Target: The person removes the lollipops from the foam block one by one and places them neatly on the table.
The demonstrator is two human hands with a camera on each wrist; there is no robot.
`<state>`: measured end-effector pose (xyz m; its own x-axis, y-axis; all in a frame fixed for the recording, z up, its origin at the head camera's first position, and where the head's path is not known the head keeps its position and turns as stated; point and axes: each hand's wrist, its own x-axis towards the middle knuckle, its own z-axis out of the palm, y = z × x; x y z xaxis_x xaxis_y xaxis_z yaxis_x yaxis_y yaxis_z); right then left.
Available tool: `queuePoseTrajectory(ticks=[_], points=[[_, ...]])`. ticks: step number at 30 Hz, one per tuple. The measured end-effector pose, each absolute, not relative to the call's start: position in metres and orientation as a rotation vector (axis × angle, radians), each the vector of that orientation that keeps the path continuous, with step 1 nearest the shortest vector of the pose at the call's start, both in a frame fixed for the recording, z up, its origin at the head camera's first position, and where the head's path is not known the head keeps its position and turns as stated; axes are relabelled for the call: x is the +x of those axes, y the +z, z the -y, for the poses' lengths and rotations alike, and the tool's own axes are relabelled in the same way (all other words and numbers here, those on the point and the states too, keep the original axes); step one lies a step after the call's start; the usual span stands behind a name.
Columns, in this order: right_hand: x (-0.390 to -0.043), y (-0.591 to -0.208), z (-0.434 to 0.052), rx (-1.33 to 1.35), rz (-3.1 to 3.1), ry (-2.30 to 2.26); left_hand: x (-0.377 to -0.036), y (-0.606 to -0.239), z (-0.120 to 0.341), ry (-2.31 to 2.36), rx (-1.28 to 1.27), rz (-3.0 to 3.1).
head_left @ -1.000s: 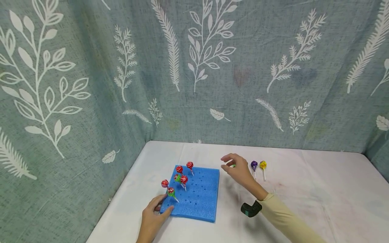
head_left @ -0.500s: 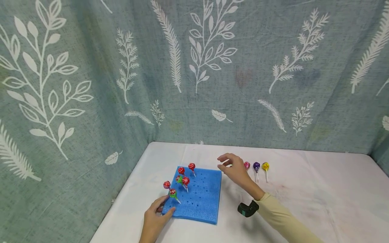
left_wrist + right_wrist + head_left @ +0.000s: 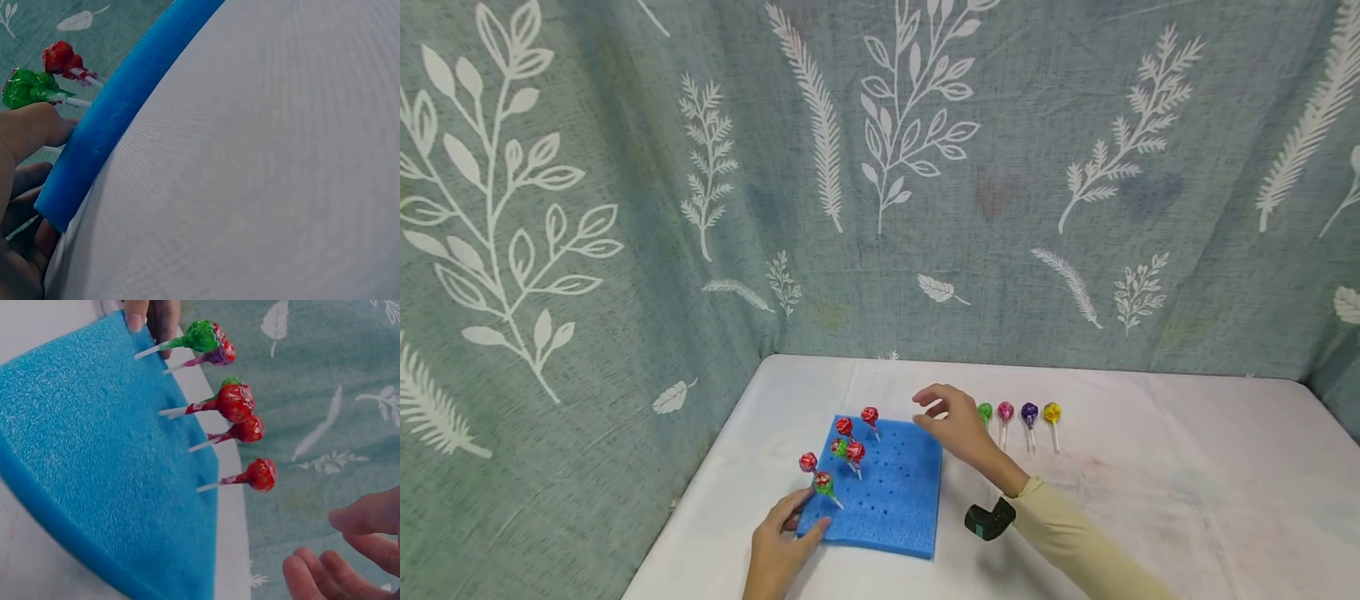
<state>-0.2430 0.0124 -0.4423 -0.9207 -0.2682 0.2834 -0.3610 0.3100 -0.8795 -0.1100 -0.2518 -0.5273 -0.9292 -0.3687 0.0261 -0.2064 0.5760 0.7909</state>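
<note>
My left hand (image 3: pixel 781 537) grips the near left corner of a blue foam board (image 3: pixel 895 500), thumb and fingers on either side of it in the left wrist view. Several wrapped lollipops stand stuck in the board's left part, among them a red lollipop (image 3: pixel 869 415) and a green-and-red lollipop (image 3: pixel 823 482). Over the board's far right corner hovers my right hand (image 3: pixel 958 427), its fingers loosely bent and thumb apart. Nothing shows between those fingers in the right wrist view (image 3: pixel 350 550).
On the white tablecloth (image 3: pixel 1150 483), right of the board, lie a green lollipop (image 3: pixel 985 412), a pink one (image 3: pixel 1005 412), a purple one (image 3: pixel 1030 413) and a yellow one (image 3: pixel 1052 412) in a row. A leaf-patterned curtain (image 3: pixel 1000 317) closes off the back and left.
My right hand has moved left, away from the lollipop row and toward the board, uncovering the pink and green lollipops. My left hand keeps its hold on the board.
</note>
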Motion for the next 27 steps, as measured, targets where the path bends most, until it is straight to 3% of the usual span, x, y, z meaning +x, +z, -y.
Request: queuePoseTrajectory(ticks=[27], points=[[-0.249,-0.454,0.025,0.721,2.479,1.722,-0.109,-0.526,0.251,-1.272,0.488,2.627]])
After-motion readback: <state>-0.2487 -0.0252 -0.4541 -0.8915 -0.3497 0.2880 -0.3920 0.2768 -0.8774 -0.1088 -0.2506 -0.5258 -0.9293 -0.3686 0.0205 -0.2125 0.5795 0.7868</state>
